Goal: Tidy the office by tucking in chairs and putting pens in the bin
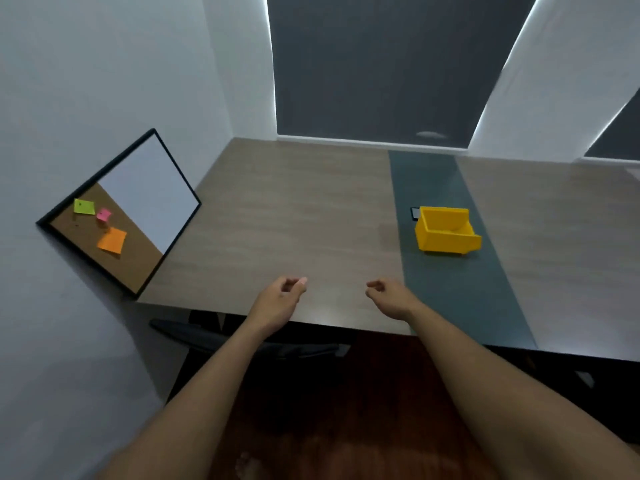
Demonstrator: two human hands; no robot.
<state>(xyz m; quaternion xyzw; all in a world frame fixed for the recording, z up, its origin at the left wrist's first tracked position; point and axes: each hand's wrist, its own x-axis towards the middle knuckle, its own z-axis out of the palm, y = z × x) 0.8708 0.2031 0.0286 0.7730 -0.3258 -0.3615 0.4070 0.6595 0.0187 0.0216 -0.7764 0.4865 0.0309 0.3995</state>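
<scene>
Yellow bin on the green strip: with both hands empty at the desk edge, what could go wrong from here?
1. No pens show on the desk, so the left hand and right hand may have nothing to bin.
2. A dark flat object lies right behind the yellow bin; a reach there might knock it.
3. The chair looks only partly under the desk and could be overlooked.
</scene>
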